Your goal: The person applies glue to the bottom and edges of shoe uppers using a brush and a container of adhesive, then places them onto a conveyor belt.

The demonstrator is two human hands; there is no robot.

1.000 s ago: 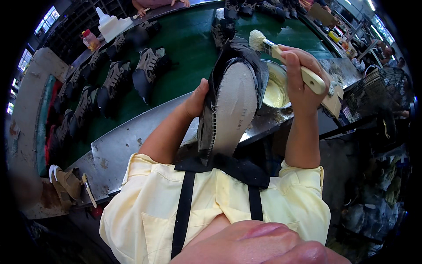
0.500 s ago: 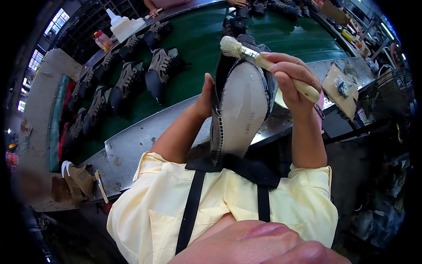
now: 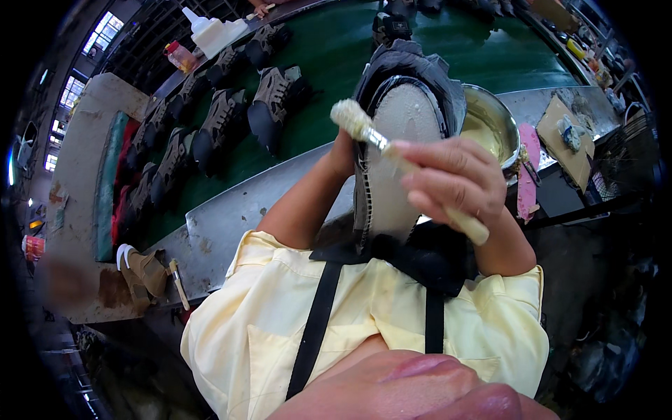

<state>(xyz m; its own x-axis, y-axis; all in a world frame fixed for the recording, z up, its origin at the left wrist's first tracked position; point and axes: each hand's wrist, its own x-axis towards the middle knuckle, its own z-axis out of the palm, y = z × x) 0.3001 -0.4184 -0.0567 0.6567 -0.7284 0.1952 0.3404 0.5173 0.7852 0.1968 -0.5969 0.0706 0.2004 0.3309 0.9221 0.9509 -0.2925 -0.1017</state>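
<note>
A dark shoe upper (image 3: 406,63) stands bottom-up before my chest, its pale insole board (image 3: 385,185) facing me and stitched along the left edge. My left hand (image 3: 343,150) grips its left side, most of the fingers hidden behind it. In my right hand (image 3: 462,178) is a brush (image 3: 355,120) with a pale wooden handle. Its bristles are clotted with a cream-coloured paste and hang over the insole's left edge; whether they touch it I cannot tell. Behind my right hand, a metal bowl (image 3: 512,133) contains a cream-coloured liquid.
Several dark shoe uppers (image 3: 276,105) lie on the green belt (image 3: 329,56). A white bottle (image 3: 210,33) and a red-capped jar (image 3: 180,57) stand far left. At near left are a brown upper (image 3: 143,273) and another brush (image 3: 178,283). Cardboard (image 3: 560,133) lies at right.
My right hand has come lower and nearer, bringing the brush from the toe area toward the insole's left edge. The bowl has come into view behind it.
</note>
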